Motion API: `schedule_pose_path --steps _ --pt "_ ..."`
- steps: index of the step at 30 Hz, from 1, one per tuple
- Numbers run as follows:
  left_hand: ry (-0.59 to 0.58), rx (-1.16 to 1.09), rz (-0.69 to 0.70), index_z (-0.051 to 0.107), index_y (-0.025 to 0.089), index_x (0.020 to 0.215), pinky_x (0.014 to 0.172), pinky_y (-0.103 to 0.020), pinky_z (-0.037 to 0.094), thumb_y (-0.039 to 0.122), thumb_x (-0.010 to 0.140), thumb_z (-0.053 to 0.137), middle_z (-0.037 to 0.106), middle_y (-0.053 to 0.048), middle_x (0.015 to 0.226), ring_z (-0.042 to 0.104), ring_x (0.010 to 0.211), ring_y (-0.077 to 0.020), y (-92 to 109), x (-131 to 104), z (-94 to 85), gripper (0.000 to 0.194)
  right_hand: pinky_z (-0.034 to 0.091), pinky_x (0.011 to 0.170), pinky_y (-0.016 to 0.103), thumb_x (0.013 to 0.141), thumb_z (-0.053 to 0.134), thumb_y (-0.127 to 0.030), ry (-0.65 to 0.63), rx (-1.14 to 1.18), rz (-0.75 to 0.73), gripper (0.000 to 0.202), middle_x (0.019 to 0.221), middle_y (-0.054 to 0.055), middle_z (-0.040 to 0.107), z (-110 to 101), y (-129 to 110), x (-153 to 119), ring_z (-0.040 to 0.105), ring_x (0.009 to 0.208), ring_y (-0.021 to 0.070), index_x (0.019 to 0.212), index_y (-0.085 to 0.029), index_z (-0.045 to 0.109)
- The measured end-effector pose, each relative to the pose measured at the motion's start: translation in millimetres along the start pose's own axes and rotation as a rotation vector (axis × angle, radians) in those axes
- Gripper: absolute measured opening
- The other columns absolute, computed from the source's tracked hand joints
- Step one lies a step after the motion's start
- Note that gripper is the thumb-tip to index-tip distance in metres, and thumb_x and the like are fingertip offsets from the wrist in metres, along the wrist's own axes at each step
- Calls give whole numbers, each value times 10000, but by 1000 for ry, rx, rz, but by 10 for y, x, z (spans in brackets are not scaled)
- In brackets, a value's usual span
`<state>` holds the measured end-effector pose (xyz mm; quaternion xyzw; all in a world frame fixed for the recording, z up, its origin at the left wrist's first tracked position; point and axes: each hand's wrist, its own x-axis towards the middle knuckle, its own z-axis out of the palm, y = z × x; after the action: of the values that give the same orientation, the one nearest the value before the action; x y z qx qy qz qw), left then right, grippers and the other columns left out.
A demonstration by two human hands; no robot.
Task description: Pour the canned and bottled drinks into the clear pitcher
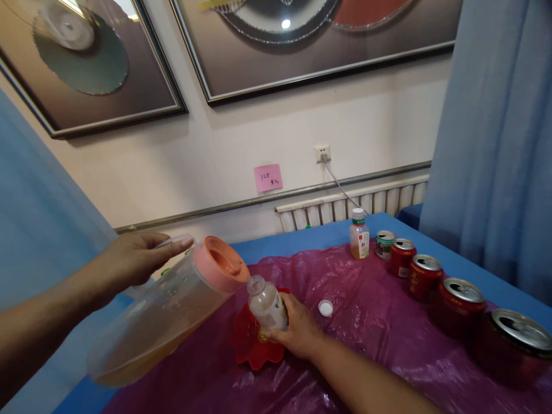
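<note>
My left hand (149, 253) is closed around the handle of a translucent plastic pitcher (172, 313) with an orange lid (224, 261). The pitcher is tipped toward the right, and brownish liquid lies along its lower side. Its lid is right beside the mouth of a small clear bottle (264, 302), which my right hand (295, 328) grips, slightly tilted. Whether liquid is flowing between them I cannot tell. Beneath the bottle sits a red scalloped dish (254, 351). A white cap (325, 308) lies on the purple plastic sheet to the right of my right hand.
A capped bottle (359, 234) with liquid stands at the back. From it a row of opened cans (425, 277) runs toward the front right. Purple plastic sheeting (366, 322) covers much of the blue table. Blue curtains (491, 144) hang at both sides; a radiator (379, 198) is behind.
</note>
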<state>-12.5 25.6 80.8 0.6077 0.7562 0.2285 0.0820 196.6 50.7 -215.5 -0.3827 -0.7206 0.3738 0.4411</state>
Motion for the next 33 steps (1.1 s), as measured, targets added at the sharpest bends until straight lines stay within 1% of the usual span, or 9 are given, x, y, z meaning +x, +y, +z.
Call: schedule_pose_path --steps 3,7,12,18,24,33 --pt "9 20 -16 394 234 571 448 -245 222 640 644 642 279 60 535 284 466 -115 -16 9 -12 480 477 926 386 652 824 -328 0 6 2 722 1171 75 657 -3 -2 0 634 1061 265 1305 -229 533" --pt "-10 36 -19 423 230 576 449 -246 235 650 647 633 295 55 537 287 470 -116 -9 8 -22 474 474 937 390 648 821 -311 -5 6 7 731 1180 72 654 -2 -6 -1 632 1074 268 1314 -234 530" --pt "6 49 4 414 227 564 443 -244 234 658 655 625 296 53 538 288 470 -113 2 4 -15 489 475 938 386 651 817 -324 2 3 11 728 1190 73 650 5 -20 -2 631 1077 267 1312 -232 528" --pt "-1 53 17 412 227 565 442 -244 237 655 662 622 291 55 542 283 472 -112 1 1 -16 487 472 940 393 649 815 -319 -7 -8 10 729 1181 64 654 10 -12 -5 631 1077 262 1312 -244 520" --pt "-14 42 -4 417 225 578 448 -247 238 647 656 634 305 55 537 279 479 -112 37 -9 -20 481 477 938 402 660 812 -323 -11 -4 14 734 1198 69 651 1 -24 -10 630 1084 266 1325 -245 512" --pt "-7 42 1 401 227 575 452 -248 221 641 661 632 287 57 532 270 474 -112 11 -6 -13 482 479 936 385 657 814 -328 -2 2 14 727 1188 66 653 10 -20 -11 634 1080 261 1319 -235 527"
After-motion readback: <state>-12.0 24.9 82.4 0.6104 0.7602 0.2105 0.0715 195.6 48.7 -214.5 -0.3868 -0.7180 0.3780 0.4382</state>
